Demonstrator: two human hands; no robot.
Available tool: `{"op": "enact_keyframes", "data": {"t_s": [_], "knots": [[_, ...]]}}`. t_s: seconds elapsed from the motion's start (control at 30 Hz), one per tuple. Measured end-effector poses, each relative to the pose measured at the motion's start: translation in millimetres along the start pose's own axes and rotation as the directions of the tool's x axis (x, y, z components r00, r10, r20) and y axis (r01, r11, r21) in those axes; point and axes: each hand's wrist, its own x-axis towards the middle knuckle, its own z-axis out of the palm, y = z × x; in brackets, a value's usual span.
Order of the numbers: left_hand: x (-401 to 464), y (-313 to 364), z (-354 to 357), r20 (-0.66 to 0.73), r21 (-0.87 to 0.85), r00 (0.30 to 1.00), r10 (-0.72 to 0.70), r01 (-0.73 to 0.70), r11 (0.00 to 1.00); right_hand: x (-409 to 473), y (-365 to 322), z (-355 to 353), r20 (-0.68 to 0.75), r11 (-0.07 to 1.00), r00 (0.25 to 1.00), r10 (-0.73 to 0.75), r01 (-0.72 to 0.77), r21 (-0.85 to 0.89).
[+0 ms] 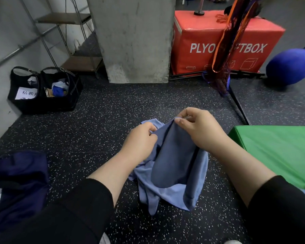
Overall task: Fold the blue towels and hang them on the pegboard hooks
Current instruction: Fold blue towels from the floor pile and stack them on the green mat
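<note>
At frame centre, a blue towel [174, 166] is held above the speckled floor [95, 131], its upper edge pinched by left hand [141, 140] and right hand [197, 127]. "PLYO…FTBOX" is printed on the red box [201, 36], upper right.

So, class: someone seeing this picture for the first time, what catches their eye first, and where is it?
First, the two hands at centre: the left hand and right hand each pinch the top edge of a blue towel held above the speckled floor. Next, the red plyo box at upper right.
</note>
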Motion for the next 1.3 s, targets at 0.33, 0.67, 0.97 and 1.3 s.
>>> {"op": "enact_keyframes", "data": {"t_s": [0.33, 0.67, 0.97, 1.3], "knots": [[-3, -9, -30, -0.139, -0.150, 0.988, 0.061, -0.082, 0.985, -2, 12, -12, -0.069, 0.996, 0.997, 0.047, -0.042, 0.075], [-8, 20, -4, 0.113, -0.053, 0.959, 0.259, -0.254, 0.966, -2, -1, 9, 0.062, 0.998, 0.998, 0.003, -0.007, 0.064], [8, 9, -51, -0.346, -0.030, 0.938, 0.002, -0.013, 0.999, -5, 4, 0, 0.222, 0.996, 0.975, -0.004, 0.025, -0.090], [-11, 24, -35, 0.185, 0.026, 0.932, 0.312, -0.322, 0.946, -3, -7, 15, 0.228, 0.988, 0.965, -0.131, 0.147, -0.055]]}}
